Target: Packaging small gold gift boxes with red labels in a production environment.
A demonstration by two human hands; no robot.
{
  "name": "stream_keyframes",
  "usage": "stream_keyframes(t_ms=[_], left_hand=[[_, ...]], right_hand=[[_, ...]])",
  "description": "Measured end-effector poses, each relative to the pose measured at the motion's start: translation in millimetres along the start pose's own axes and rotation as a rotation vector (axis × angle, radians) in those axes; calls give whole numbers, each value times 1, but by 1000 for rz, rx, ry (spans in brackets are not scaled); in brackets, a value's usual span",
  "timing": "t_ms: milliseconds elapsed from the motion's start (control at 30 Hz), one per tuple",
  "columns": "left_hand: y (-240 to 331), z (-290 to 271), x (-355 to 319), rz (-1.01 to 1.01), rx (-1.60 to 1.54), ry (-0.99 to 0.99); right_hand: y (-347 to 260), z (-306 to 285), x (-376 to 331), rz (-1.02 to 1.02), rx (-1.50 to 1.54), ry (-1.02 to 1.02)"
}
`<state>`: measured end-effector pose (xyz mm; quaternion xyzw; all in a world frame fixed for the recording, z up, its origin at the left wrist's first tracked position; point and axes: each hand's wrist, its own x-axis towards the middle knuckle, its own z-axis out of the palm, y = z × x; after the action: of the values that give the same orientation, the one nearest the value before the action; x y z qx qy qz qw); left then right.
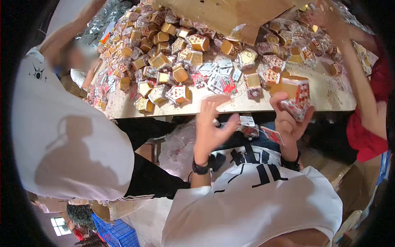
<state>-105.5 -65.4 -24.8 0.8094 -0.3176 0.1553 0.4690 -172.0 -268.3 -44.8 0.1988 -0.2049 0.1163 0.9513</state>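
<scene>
My right hand [288, 119] grips a small red-and-white patterned paper box with a tan cardboard inside [293, 95], held just in front of the table's near edge. My left hand [212, 125] is raised beside it with fingers spread and nothing in it, close to a small white tag and a wrapped bit [247, 123] in my lap. A flat red-and-white card [271, 135] lies near my right wrist. Both wrists wear dark bands.
The pale table [329, 96] carries a big heap of several similar little boxes [164, 61], flat cards [220, 76] and a cardboard sheet [222, 14]. A person in white stands at left [61, 136]; a person's arm in red reaches in at right [362, 90]. A blue crate [117, 232] sits below.
</scene>
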Motion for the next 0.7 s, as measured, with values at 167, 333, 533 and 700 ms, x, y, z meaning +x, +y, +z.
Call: stream_keyframes(t_ms=[167,333,533,700], left_hand=[[-19,42,-76,-54,-25,-649],[-12,19,-78,-165,-222,-343],[-3,49,-90,-124,-432,-81],[7,46,-67,-250,-629,-50]], right_hand=[[10,44,-35,264,-218,-279],[-20,15,-67,709,-331,-1256],[-39,-46,-128,588,-1283,-67],[-21,-17,-97,579,-2049,94]])
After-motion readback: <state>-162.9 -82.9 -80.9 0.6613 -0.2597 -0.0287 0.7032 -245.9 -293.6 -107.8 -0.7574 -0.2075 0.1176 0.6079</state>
